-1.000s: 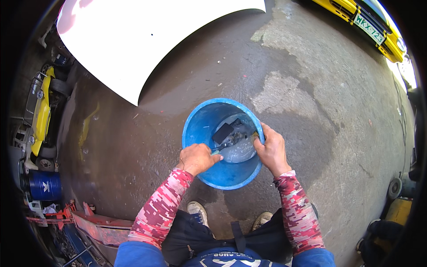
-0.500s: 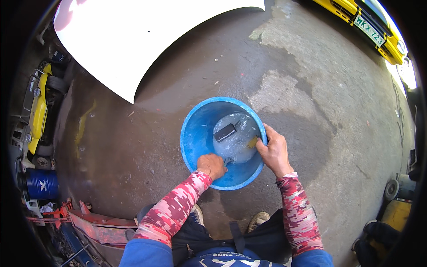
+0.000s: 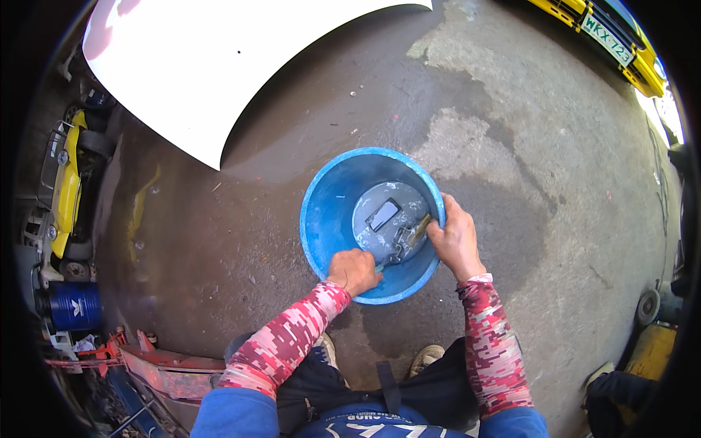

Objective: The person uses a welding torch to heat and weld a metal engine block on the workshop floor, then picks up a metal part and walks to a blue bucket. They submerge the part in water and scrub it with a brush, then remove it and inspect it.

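Observation:
A round blue bucket (image 3: 325,212) is in front of me, with shallow, rippling water (image 3: 369,217) in its bottom. My right hand (image 3: 458,239) grips its right rim, thumb inside and fingers outside. At the near left rim, my left hand (image 3: 353,271) is closed in a fist just inside the bucket. A pale bit shows at its fingertips, too small to name. In the water lies a dark rectangular block (image 3: 384,214) with a shiny, light-reflecting top. Near my right thumb, a yellowish piece (image 3: 418,230) rests against the bucket's right side.
A large white curved panel (image 3: 182,66) extends over the wet concrete floor (image 3: 241,241) at upper left. Yellow vehicles stand at far left (image 3: 67,182) and upper right (image 3: 599,33). A blue drum (image 3: 74,305) and a red metal frame (image 3: 171,372) are at lower left.
The bucket has shifted slightly up and right in view, both hands staying at it. The dark block has moved right within the water and now reflects light; more of the yellowish piece shows.

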Tool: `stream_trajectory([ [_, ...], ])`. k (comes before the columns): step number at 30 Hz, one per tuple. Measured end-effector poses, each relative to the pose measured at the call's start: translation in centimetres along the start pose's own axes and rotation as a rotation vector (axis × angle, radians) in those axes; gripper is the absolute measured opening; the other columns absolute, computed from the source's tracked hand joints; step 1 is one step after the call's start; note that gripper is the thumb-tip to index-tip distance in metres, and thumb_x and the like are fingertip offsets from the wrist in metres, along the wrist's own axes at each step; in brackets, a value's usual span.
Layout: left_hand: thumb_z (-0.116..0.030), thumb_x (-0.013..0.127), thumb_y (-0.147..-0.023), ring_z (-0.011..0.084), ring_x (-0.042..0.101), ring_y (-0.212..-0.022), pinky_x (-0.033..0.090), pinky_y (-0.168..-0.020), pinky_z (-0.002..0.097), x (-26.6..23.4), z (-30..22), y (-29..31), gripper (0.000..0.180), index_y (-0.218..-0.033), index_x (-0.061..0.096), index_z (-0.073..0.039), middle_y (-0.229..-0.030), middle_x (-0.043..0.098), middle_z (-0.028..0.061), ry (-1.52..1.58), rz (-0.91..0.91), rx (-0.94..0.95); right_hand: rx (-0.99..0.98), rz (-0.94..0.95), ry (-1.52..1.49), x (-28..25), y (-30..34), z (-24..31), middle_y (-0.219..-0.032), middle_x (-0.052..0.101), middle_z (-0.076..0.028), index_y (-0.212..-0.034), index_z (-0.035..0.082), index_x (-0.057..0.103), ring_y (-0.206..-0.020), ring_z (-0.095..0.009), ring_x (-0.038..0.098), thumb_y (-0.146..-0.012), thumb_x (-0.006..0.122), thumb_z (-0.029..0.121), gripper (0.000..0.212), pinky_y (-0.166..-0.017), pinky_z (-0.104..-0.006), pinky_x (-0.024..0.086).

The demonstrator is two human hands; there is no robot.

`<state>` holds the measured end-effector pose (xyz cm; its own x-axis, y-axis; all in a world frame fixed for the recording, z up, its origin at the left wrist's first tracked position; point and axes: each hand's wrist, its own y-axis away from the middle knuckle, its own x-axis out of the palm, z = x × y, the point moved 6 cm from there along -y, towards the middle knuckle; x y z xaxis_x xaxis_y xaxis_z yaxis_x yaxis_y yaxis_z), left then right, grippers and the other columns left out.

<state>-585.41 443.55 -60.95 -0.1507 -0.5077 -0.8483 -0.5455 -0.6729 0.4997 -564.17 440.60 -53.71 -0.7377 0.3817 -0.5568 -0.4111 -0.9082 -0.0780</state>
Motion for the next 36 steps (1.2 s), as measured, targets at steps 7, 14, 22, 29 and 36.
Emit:
stream_trajectory([
  [7,-0.046,0.075,-0.079,0.0363,0.072,-0.082,0.058,-0.075,0.0445,-1.2,-0.5,-1.5,0.045,-0.090,0.075,-0.002,-0.088,0.071,0.0218,-0.086,-0.101,-0.011,0.089,0.064,-0.059,-0.7,-0.4,-1.8,-0.094,0.068,-0.026,-0.124,0.004,0.060,-0.089,-0.043,0.068,-0.077,0.058,0.006,0.047,-0.080,-0.0479,0.053],
  [14,-0.048,0.072,-0.082,0.0354,0.072,-0.088,0.057,-0.079,0.0437,-0.6,-0.1,-1.5,0.047,-0.094,0.074,-0.002,-0.094,0.072,0.0214,-0.158,0.000,-0.023,0.098,0.065,-0.038,-0.4,-0.2,-1.7,-0.096,0.069,-0.024,-0.125,0.007,0.060,-0.091,-0.042,0.068,-0.078,0.058,0.011,0.048,-0.082,-0.0483,0.053],
  [22,-0.049,0.072,-0.082,0.0327,0.072,-0.088,0.057,-0.078,0.0417,0.6,-0.2,-1.6,0.047,-0.094,0.076,-0.004,-0.097,0.072,0.0211,-0.220,0.010,-0.036,0.038,0.080,-0.020,-0.2,-0.2,-1.2,-0.092,0.069,-0.024,-0.126,0.009,0.057,-0.090,-0.045,0.066,-0.078,0.057,0.011,0.047,-0.079,-0.0514,0.052],
  [29,-0.050,0.072,-0.082,0.0338,0.072,-0.087,0.057,-0.079,0.0427,-0.5,0.3,-1.0,0.047,-0.092,0.076,-0.004,-0.095,0.073,0.0199,-0.224,-0.034,-0.090,0.099,0.075,0.004,-0.5,0.6,-1.5,-0.093,0.069,-0.026,-0.128,0.009,0.054,-0.090,-0.046,0.066,-0.078,0.056,0.009,0.051,-0.080,-0.0527,0.052],
  [36,-0.049,0.072,-0.082,0.0333,0.073,-0.083,0.058,-0.075,0.0419,0.0,-0.6,-0.8,0.046,-0.092,0.076,-0.004,-0.091,0.072,0.0198,-0.172,0.043,0.018,0.062,0.119,0.026,0.1,0.6,-0.8,-0.093,0.069,-0.026,-0.129,0.009,0.054,-0.089,-0.046,0.066,-0.078,0.056,0.009,0.051,-0.080,-0.0533,0.052],
])
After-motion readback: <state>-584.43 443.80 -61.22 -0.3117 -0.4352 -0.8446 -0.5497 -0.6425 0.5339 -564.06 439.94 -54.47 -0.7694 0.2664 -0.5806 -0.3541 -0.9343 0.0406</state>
